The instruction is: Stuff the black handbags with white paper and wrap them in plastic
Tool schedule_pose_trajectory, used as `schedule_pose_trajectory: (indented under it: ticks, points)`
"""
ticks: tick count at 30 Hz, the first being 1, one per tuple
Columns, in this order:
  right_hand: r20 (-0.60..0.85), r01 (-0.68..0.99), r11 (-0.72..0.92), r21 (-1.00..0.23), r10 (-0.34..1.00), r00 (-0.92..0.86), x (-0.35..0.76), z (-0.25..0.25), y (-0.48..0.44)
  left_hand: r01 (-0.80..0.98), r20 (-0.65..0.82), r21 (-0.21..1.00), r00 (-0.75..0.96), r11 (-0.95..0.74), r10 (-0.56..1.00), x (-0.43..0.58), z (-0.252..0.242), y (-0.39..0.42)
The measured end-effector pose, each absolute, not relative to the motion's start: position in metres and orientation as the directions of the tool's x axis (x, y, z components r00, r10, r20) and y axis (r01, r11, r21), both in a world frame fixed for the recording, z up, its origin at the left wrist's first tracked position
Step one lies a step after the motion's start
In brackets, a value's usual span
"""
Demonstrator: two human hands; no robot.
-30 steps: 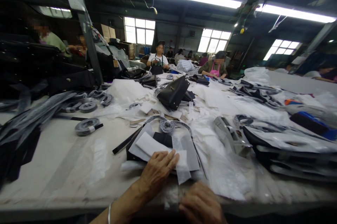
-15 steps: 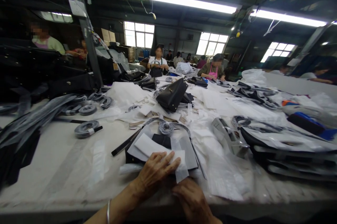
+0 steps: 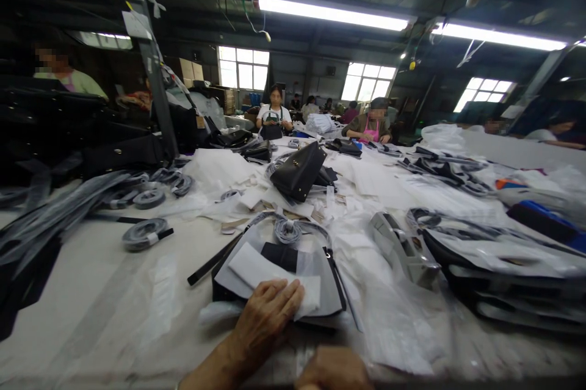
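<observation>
A black handbag (image 3: 222,288) lies on the table in front of me, with a pale grey sheet (image 3: 330,283) over it. Across that sheet rests a folded white foam sheet (image 3: 256,269). My left hand (image 3: 270,310) presses on the foam with its fingers laid flat. At the table's front edge is my right hand (image 3: 336,368), blurred and curled like a fist; whatever its fingers hold is hidden. Behind the bag's opening sits a wrapped, coiled strap (image 3: 287,231), with the bag's wrapped handle (image 3: 263,216) arching around it.
A tape dispenser (image 3: 403,249) stands to the right, beside a stack of black bags (image 3: 513,283). Another black bag (image 3: 297,171) sits farther back. Coiled straps (image 3: 145,234) and plastic-wrapped strips (image 3: 55,213) lie left. Co-workers (image 3: 274,115) are at the table's far side.
My right hand has moved down from the bag's front edge to the table edge. The translucent strip that hung over the bag's front no longer shows there. My left hand stays on the foam.
</observation>
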State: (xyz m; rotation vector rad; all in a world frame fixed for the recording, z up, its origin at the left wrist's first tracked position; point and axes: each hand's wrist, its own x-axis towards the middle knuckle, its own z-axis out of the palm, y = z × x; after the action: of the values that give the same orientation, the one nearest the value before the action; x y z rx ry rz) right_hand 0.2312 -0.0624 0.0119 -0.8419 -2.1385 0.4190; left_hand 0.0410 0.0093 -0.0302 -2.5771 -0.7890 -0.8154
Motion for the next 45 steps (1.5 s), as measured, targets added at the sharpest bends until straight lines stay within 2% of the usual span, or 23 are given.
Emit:
schedule_pose_trajectory:
  ticks: [3,4,6,9,11,13,15,17,19,21,25,30,33,37,45]
  points:
    - [0.451,0.562,0.622,-0.545,0.783,-0.429,0.238,0.049,-0.024,0.608,0.624,-0.128,0.663,-0.784,0.413,0.042,-0.029,0.008]
    - [0.376,0.653,0.579,-0.488,0.815,-0.441,0.242,0.056,-0.005,0.611,0.624,-0.127,0.661,-0.781,0.416,0.042,-0.029,0.008]
    - [0.127,0.82,0.488,-0.3,0.872,-0.473,0.253,0.059,0.037,0.611,0.614,-0.122,0.666,-0.782,0.424,0.043,-0.03,0.009]
    - [0.021,0.903,0.375,-0.21,0.925,-0.38,0.272,0.05,0.086,0.613,0.615,-0.058,0.644,-0.788,0.456,0.044,-0.035,0.009]
    - [0.053,0.935,0.305,-0.182,0.952,-0.3,0.283,0.044,0.098,0.614,0.624,-0.011,0.621,-0.789,0.474,0.045,-0.037,0.009]
    - [0.156,0.946,0.278,-0.169,0.955,-0.253,0.288,0.044,0.091,0.613,0.613,0.004,0.623,-0.79,0.486,0.045,-0.036,0.008]
    - [0.321,0.893,0.388,-0.229,0.896,-0.306,0.286,0.047,0.069,0.613,0.591,-0.001,0.638,-0.79,0.494,0.045,-0.032,0.006]
    - [0.415,0.746,0.568,-0.347,0.807,-0.421,0.28,0.049,0.041,0.612,0.587,-0.004,0.642,-0.791,0.494,0.044,-0.028,0.005]
    - [0.4,0.606,0.657,-0.449,0.754,-0.521,0.273,0.047,0.015,0.611,0.61,0.005,0.625,-0.792,0.487,0.044,-0.026,0.004]
    - [0.379,0.576,0.668,-0.472,0.743,-0.551,0.268,0.039,-0.001,0.61,0.63,0.016,0.609,-0.793,0.482,0.044,-0.026,0.004]
    - [0.495,0.628,0.676,-0.384,0.725,-0.478,0.262,0.019,-0.01,0.604,0.629,0.04,0.603,-0.796,0.49,0.045,-0.029,0.003]
    - [0.637,0.613,0.745,-0.261,0.61,-0.47,0.251,0.009,-0.013,0.562,0.586,0.228,0.573,-0.795,0.573,0.043,-0.028,0.0]
    - [0.716,0.618,0.771,-0.155,0.519,-0.467,0.248,0.003,-0.02,0.519,0.545,0.289,0.602,-0.804,0.584,0.038,-0.025,-0.003]
    - [0.737,0.655,0.752,-0.077,0.485,-0.47,0.247,-0.005,-0.025,0.514,0.528,0.346,0.586,-0.785,0.616,0.034,-0.022,-0.002]
    - [0.716,0.641,0.765,-0.061,0.48,-0.506,0.248,0.004,-0.033,0.484,0.55,0.504,0.459,-0.715,0.698,0.042,-0.025,0.004]
